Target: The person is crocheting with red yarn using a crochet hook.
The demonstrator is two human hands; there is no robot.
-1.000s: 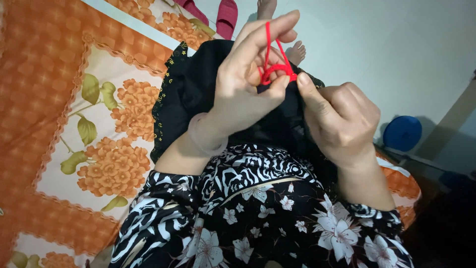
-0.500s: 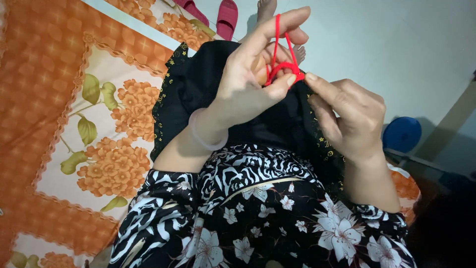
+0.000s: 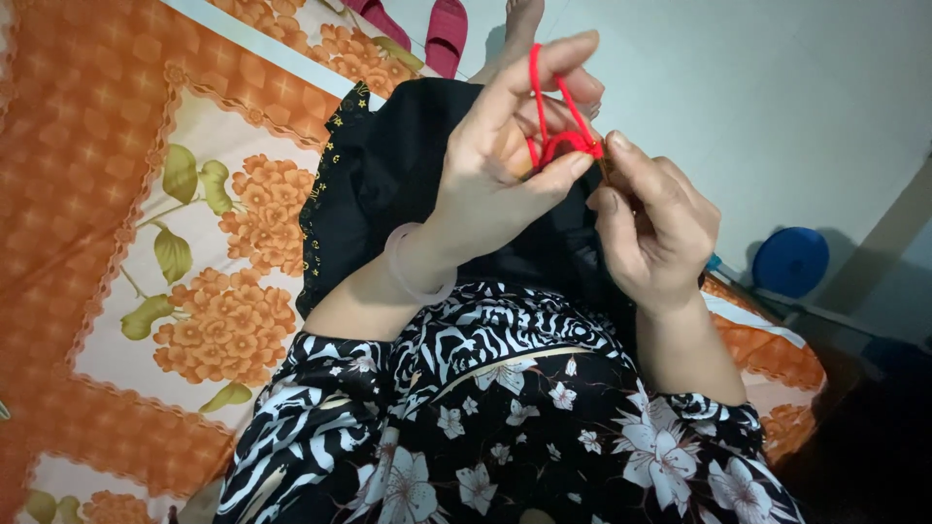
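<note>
My left hand [image 3: 505, 165] is raised with red yarn [image 3: 553, 107] looped over its index finger and pinched between thumb and fingers. My right hand [image 3: 655, 228] is closed beside it, its fingertips meeting the yarn where a thin hook tip [image 3: 604, 167] barely shows. A pale bangle [image 3: 413, 277] circles my left wrist. Black cloth with gold dots [image 3: 379, 194] lies under both hands on my lap. I wear a black and white flowered garment [image 3: 505, 427].
An orange flowered bedsheet [image 3: 146, 223] spreads to the left. Pink slippers [image 3: 437, 29] and a bare foot [image 3: 519, 19] are at the top on a pale floor [image 3: 777, 107]. A blue round object [image 3: 791, 262] sits at the right.
Both hands have shifted slightly to the right and the right hand's fingertips have come closer against the yarn. The red loop stays on the left index finger.
</note>
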